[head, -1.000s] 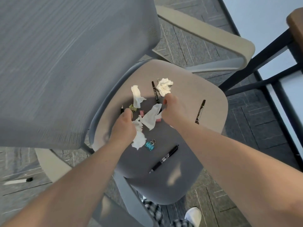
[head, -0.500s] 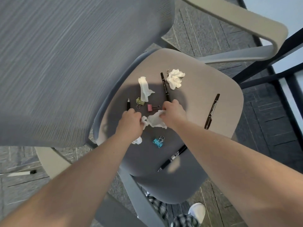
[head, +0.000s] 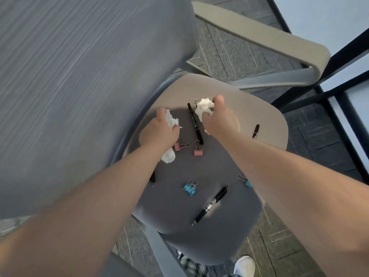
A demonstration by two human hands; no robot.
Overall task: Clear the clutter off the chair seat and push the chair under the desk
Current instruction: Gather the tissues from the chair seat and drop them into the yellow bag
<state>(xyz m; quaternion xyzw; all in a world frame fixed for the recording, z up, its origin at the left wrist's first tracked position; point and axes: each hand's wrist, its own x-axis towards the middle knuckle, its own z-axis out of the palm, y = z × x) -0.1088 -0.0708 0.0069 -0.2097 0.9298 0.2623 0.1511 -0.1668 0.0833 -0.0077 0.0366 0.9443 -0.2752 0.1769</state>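
Listing left to right, we find:

- Left hand [head: 157,132]: clenched on a crumpled white tissue [head: 171,119], with more tissue [head: 168,156] showing beneath the wrist; it sits over the near-backrest side of the chair seat [head: 265,124].
- Pink binder clips [head: 197,151]: two, just right of the left hand.
- Black marker [head: 195,123]: lying between the two hands, long axis running away from us; its print is too small to read.
- Right hand [head: 219,118]: closing round a white paper wad [head: 203,106] at the far side of the seat.
- Teal binder clips [head: 189,188]: two, nearer us.
- Black pen [head: 209,205]: diagonal, white label unreadable.
- A second marker [head: 255,131]: towards the seat's right edge.

We judge the central marker equally reachable by either hand, though both are full. The dark desk frame [head: 339,50] stands right of the armrest [head: 279,35].
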